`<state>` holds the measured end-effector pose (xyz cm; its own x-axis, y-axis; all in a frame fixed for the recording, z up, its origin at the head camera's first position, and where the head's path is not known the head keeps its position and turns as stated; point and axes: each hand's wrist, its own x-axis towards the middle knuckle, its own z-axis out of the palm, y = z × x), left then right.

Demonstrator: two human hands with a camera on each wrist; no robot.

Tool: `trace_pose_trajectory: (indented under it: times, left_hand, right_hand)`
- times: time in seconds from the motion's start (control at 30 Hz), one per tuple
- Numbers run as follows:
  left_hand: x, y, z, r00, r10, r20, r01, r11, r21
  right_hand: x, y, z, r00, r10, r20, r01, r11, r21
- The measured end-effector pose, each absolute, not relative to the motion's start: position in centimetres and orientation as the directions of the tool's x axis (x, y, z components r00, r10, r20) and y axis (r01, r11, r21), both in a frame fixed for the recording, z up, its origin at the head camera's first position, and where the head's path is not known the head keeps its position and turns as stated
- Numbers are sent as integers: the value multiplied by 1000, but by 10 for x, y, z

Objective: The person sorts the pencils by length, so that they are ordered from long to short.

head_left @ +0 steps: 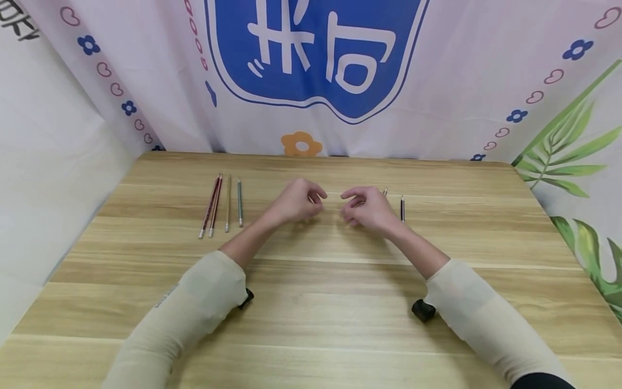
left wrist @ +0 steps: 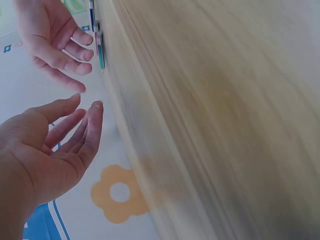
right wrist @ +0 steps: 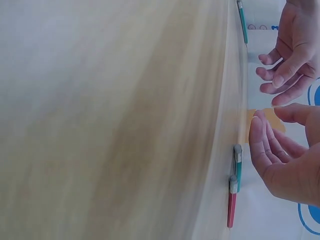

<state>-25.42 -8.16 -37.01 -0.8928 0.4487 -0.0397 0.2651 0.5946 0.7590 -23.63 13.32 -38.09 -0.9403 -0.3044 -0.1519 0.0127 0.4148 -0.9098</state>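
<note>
One broad printed cloth point(head_left: 447, 97) hangs behind the far edge of the table point(head_left: 316, 313), whose top is pale wood grain. Two cream sleeves point(head_left: 189, 302) reach in from the near side, left and right. The left hand point(head_left: 300, 202) and the right hand point(head_left: 367, 209) face each other above the table, a small gap between them. Both sets of fingers are loosely bent and hold nothing, each thumb apart from the fingertips facing it. To the left of the left hand, four pencils lie in a loose row, erasers toward the near side: two red pencils point(head_left: 215, 205) close together, then a tan pencil point(head_left: 228, 205) and a grey-green pencil point(head_left: 239, 202). Just beyond the right hand's outer side lies a dark pencil point(head_left: 402, 208); between them only the pointed end of a partly hidden pencil point(head_left: 385, 191) shows.
</note>
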Motion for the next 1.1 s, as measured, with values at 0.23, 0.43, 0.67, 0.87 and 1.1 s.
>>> trace_pose_trajectory:
  times: [0.23, 0.43, 0.67, 0.87, 1.1]
  left_hand:
    - [-254, -67, -372, -896, 439, -62, 236, 591, 771]
    - [-253, -54, -372, -894, 442, -69, 225, 578, 785]
    - [-253, -34, -374, -888, 457, -45, 258, 577, 775]
    - [-255, -19, -376, -886, 461, -46, 258, 574, 777]
    - [-258, 1, -377, -883, 468, -42, 267, 572, 776]
  right_hand:
    - [-236, 143, -380, -947, -287, -147, 12, 426, -904]
    - [-234, 156, -381, -951, -274, -140, 4, 444, -896]
    - [-233, 175, -383, -961, -243, -130, 12, 436, -900]
    - [-231, 187, -380, -964, -229, -136, 24, 435, -900]
    - [-231, 198, -377, -970, -203, -137, 28, 463, -886]
